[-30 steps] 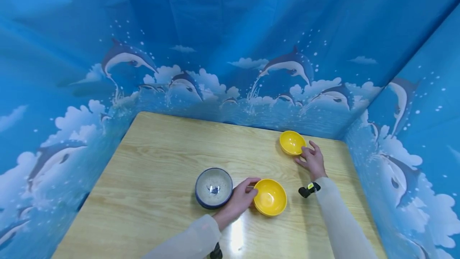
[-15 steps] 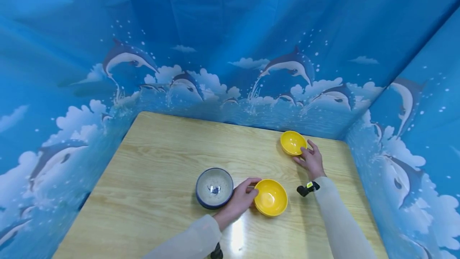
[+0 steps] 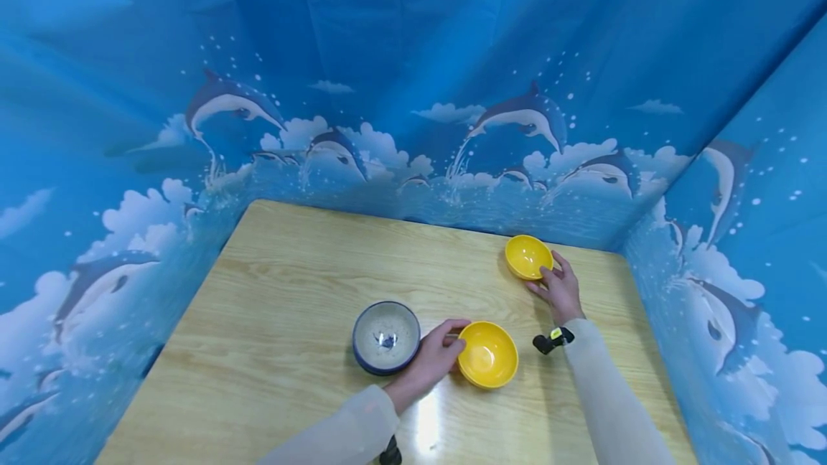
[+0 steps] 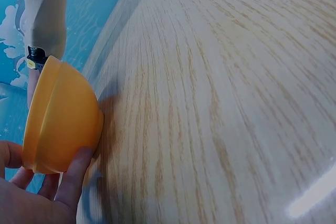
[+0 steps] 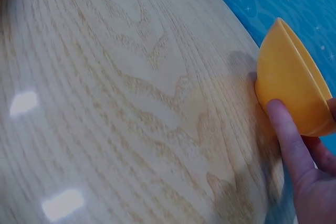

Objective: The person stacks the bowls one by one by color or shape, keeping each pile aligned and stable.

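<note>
The larger yellow bowl (image 3: 487, 354) sits upright at the right front of the table. My left hand (image 3: 434, 356) holds its left side, thumb at the rim and fingers against the outer wall in the left wrist view. Farther back on the right stands a smaller yellow bowl (image 3: 528, 257), close to the table's far edge. With my right hand (image 3: 561, 290) I pinch its near right rim; in the right wrist view one finger (image 5: 286, 135) lies along the outside near the base. The bowl insides that show in the head view hold nothing.
A grey-white bowl with a dark blue rim (image 3: 386, 337) stands just left of my left forearm. The wooden table (image 3: 284, 271) is bordered at its back and sides by blue dolphin-print curtains (image 3: 400, 92).
My right hand has shifted slightly left, closer in on the small yellow bowl. The left hand and the bowls stay in place.
</note>
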A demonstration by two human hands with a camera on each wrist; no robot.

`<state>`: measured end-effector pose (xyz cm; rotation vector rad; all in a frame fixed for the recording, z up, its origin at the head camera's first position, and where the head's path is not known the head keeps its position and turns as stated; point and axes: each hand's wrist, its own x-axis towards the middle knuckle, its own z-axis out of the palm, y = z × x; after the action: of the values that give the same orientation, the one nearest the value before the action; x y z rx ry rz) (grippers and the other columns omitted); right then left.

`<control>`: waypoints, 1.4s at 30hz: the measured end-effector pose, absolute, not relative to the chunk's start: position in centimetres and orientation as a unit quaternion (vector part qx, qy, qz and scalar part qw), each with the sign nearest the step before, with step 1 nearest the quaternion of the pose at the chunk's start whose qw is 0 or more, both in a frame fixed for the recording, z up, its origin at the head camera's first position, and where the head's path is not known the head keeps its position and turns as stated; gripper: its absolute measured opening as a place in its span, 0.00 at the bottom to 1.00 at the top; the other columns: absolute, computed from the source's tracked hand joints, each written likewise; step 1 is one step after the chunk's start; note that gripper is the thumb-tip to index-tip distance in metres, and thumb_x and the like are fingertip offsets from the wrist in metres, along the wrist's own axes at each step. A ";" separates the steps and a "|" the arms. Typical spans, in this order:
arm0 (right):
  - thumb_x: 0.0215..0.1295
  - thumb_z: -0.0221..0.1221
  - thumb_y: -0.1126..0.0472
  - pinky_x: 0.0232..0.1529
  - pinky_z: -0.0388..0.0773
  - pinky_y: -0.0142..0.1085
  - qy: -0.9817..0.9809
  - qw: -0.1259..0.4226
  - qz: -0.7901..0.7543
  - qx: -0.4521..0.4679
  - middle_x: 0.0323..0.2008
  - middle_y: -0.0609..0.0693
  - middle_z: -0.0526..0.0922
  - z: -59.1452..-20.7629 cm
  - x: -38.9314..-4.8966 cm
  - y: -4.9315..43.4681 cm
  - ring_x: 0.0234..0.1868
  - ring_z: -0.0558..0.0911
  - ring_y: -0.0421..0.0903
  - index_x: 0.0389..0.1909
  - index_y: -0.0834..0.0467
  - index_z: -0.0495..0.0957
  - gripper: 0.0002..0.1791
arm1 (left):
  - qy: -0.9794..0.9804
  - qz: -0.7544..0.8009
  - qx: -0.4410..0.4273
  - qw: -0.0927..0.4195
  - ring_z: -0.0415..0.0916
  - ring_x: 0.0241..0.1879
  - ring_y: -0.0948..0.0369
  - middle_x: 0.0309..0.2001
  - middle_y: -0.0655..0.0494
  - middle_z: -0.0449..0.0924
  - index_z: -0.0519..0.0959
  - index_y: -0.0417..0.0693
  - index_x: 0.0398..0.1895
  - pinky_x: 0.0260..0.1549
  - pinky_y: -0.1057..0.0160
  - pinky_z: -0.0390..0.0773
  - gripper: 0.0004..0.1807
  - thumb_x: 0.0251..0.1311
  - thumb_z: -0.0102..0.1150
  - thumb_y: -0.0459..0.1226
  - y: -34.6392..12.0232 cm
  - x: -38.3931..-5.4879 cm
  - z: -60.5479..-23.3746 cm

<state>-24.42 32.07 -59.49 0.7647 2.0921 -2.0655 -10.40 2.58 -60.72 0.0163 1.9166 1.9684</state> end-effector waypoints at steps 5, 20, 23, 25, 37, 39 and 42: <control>0.88 0.48 0.60 0.65 0.86 0.36 0.687 0.052 -0.681 0.248 0.81 0.59 0.54 -59.5 -24.1 32.3 0.68 0.74 0.49 0.90 0.36 0.47 0.38 | 0.682 0.705 0.008 0.194 0.83 0.52 0.58 0.66 0.45 0.82 0.79 0.50 0.73 0.38 0.61 0.91 0.24 0.76 0.59 0.34 2.6 -10.4 -60.7; 0.87 0.49 0.60 0.63 0.87 0.36 0.695 0.063 -0.680 0.225 0.77 0.56 0.57 -58.4 -22.9 32.9 0.66 0.75 0.47 0.90 0.37 0.48 0.38 | 0.688 0.696 -0.001 0.204 0.83 0.52 0.59 0.67 0.47 0.82 0.79 0.55 0.72 0.41 0.60 0.91 0.23 0.77 0.60 0.36 2.5 -10.5 -60.7; 0.88 0.49 0.61 0.64 0.87 0.38 0.702 0.070 -0.676 0.212 0.74 0.55 0.59 -58.1 -22.6 32.9 0.65 0.77 0.47 0.90 0.38 0.48 0.38 | 0.688 0.697 -0.001 0.203 0.84 0.52 0.59 0.66 0.47 0.82 0.79 0.56 0.72 0.41 0.60 0.91 0.23 0.76 0.60 0.36 2.5 -10.5 -60.7; 0.88 0.49 0.60 0.64 0.87 0.37 0.705 0.076 -0.673 0.209 0.76 0.57 0.59 -57.9 -22.4 32.9 0.66 0.77 0.48 0.90 0.38 0.48 0.38 | 0.688 0.698 0.000 0.201 0.84 0.51 0.59 0.66 0.47 0.83 0.80 0.56 0.71 0.40 0.60 0.91 0.23 0.76 0.60 0.36 2.5 -10.4 -60.8; 0.88 0.49 0.59 0.65 0.86 0.39 0.717 0.095 -0.663 0.193 0.82 0.62 0.56 -56.7 -21.1 32.4 0.67 0.75 0.49 0.90 0.38 0.47 0.38 | 0.690 0.695 -0.004 0.200 0.83 0.51 0.59 0.66 0.47 0.82 0.80 0.55 0.71 0.40 0.60 0.91 0.23 0.76 0.61 0.36 2.7 -10.4 -60.7; 0.88 0.49 0.59 0.65 0.86 0.39 0.719 0.098 -0.662 0.188 0.82 0.61 0.56 -56.5 -20.9 32.4 0.66 0.76 0.48 0.90 0.38 0.47 0.38 | 0.692 0.695 -0.004 0.198 0.83 0.51 0.60 0.66 0.48 0.82 0.80 0.55 0.71 0.40 0.60 0.91 0.23 0.75 0.61 0.36 2.7 -10.4 -60.8; 0.88 0.49 0.59 0.65 0.87 0.39 0.721 0.103 -0.660 0.185 0.82 0.61 0.56 -56.2 -20.6 32.3 0.65 0.76 0.47 0.90 0.38 0.48 0.37 | 0.694 0.692 -0.006 0.198 0.83 0.50 0.60 0.66 0.48 0.83 0.80 0.55 0.71 0.40 0.60 0.91 0.23 0.75 0.61 0.36 2.7 -10.4 -60.8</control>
<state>-20.63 32.32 -56.22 0.5470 2.1283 -1.9467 -10.43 2.66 -60.78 -0.0157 1.9433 1.9358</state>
